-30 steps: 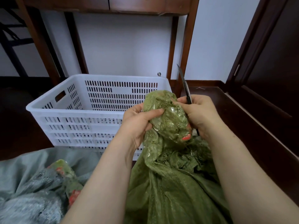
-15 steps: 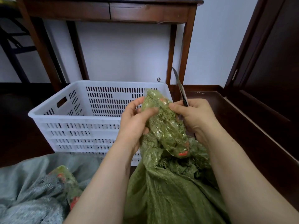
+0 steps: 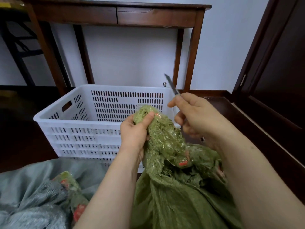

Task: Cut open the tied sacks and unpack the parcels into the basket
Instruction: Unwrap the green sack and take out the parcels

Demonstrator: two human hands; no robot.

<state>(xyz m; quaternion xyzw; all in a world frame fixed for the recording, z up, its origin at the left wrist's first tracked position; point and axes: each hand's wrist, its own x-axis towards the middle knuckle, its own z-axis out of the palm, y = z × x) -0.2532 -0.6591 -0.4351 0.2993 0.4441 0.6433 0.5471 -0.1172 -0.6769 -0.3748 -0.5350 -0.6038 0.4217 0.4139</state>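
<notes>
grey sack: lies crumpled on the floor at the lower left, its mouth towards the basket.
loose parcel: green with red print, resting on the grey sack beside the left forearm.
basket: white slotted plastic, standing on the dark floor just beyond both sacks.
desk: dark wood with drawers, against the pale wall behind the basket.
left grip: clenched round the upper end of the held parcel, thumb pressed across its top.
held parcel: green stuff in shiny clear wrap with a red mark low down; it rises tilted out of the green sack's mouth, in front of the basket's near right corner.
green sack: bunched between the two forearms, its frayed opening around the parcel's lower end.
knife: thin blade pointing up and left, seen over the basket's far right corner.
right grip: fingers curled round the knife's handle, just beside the held parcel and not touching it.
door: dark wood at the far right.
</notes>
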